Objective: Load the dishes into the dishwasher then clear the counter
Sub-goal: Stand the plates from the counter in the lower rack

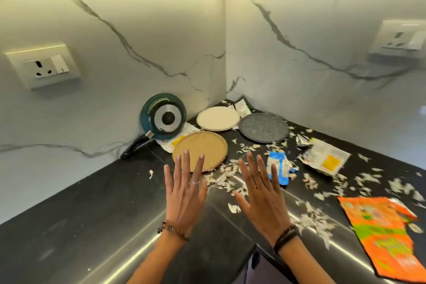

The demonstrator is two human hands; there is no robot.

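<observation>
left hand [184, 193] spread, holding nothing | right hand [260, 196] spread, holding nothing | orange wrapper [382, 235] print unreadable

Two bare forearms enter from below, without sleeves; the left hand [184, 193] wears a thin silver ring [195, 182] on one finger, and a bracelet of small dark brown beads [172, 229] circles its wrist; the right hand [261, 198] shows a slim band on one finger; its wrist carries stacked black bands [285, 235], with a few beads among them.
</observation>
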